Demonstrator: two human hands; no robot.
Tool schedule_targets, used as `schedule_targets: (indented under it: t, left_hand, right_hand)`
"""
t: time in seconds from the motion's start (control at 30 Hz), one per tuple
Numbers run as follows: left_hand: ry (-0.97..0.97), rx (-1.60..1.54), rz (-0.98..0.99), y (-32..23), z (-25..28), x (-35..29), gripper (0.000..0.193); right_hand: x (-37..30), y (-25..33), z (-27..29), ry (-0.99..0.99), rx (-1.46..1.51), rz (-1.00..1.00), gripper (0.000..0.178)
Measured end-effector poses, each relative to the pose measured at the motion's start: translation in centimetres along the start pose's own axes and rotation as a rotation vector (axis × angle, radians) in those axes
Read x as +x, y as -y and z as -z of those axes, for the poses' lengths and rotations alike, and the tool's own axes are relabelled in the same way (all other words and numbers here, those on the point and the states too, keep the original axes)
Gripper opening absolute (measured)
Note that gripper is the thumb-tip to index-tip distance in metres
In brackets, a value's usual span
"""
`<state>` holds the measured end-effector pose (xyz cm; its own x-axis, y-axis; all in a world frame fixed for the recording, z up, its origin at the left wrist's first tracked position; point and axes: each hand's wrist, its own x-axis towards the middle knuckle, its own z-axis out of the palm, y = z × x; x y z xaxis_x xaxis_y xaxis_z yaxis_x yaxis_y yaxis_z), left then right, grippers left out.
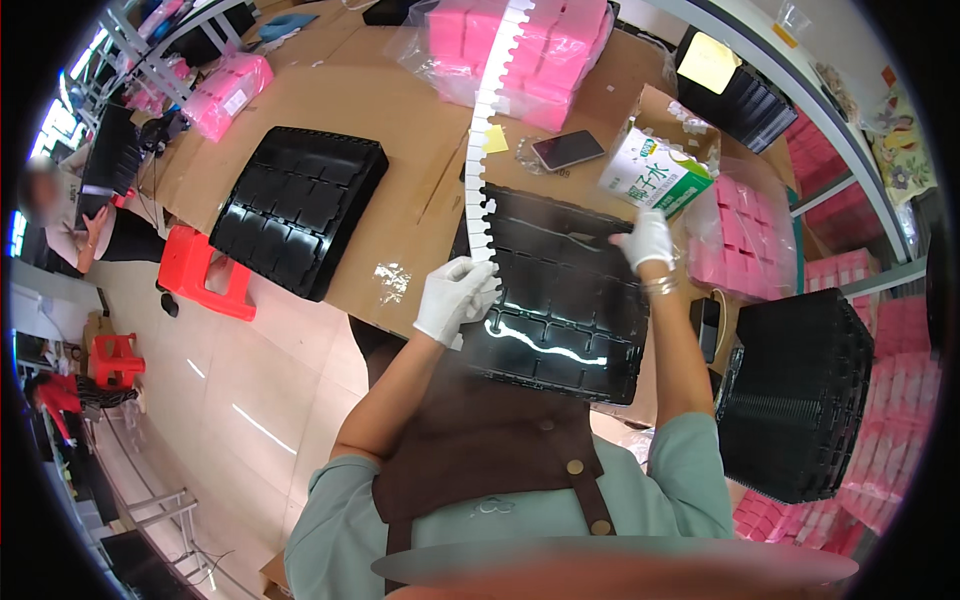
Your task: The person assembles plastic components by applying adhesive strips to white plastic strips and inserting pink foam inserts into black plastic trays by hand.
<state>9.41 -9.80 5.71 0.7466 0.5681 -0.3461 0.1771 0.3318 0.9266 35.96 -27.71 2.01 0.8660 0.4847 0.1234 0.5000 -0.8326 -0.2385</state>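
My left hand (457, 300), in a white glove, is closed at the lower end of a long white strip (482, 150). The strip has a notched edge and stretches away past the far side of the table. Below it and to the right lies a black plastic tray (560, 300) with a grid of shallow compartments, close in front of me. Over the tray's far right side, my gloved right hand (648, 240) has its thumb apart from its fingers, and nothing shows in it. Just beyond that hand is an open carton (655, 170) with a green and white printed side.
Another black tray (300, 210) lies on the cardboard-covered table to the left. Bagged pink blocks (520, 50) and a phone (568, 150) are at the back. More pink blocks (740, 235) and stacked black trays (800, 395) stand right. A person (90, 215) sits far left near a red stool (205, 275).
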Motion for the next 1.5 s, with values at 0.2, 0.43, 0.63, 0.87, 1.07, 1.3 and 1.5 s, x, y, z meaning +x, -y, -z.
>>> schedule_targets:
  t: [0.2,0.43,0.63,0.87,1.07,1.3,1.5]
  left_hand:
    - [0.007,-0.168,-0.061,0.8,-0.6,0.0,0.016]
    - [-0.053,-0.147,-0.072,1.5,-0.2,-0.3,0.016]
    - [0.121,-0.551,0.134,2.8,-0.2,0.5,0.017]
    - [-0.046,-0.454,-0.01,1.8,2.5,0.5,0.021]
    - [-0.083,-0.43,0.008,1.8,1.8,0.6,0.02]
    - [-0.08,-0.335,0.005,1.7,1.3,0.3,0.021]
    - [-0.099,-0.29,-0.039,1.8,2.0,0.4,0.02]
  right_hand:
    - [-11.5,13.2,-0.5,0.462,1.256,0.075,0.016]
    - [-13.7,14.4,-1.0,0.41,1.432,-0.033,0.008]
    - [-14.8,14.6,-0.1,0.031,1.441,0.119,0.01]
    - [-14.1,0.4,5.7,0.275,0.666,0.197,0.01]
    - [-18.6,-2.3,2.3,0.402,0.061,0.19,0.003]
    - [-18.3,-0.7,2.4,0.523,-0.14,0.028,0.01]
    - [-18.3,-2.6,1.6,0.567,0.079,-0.077,0.004]
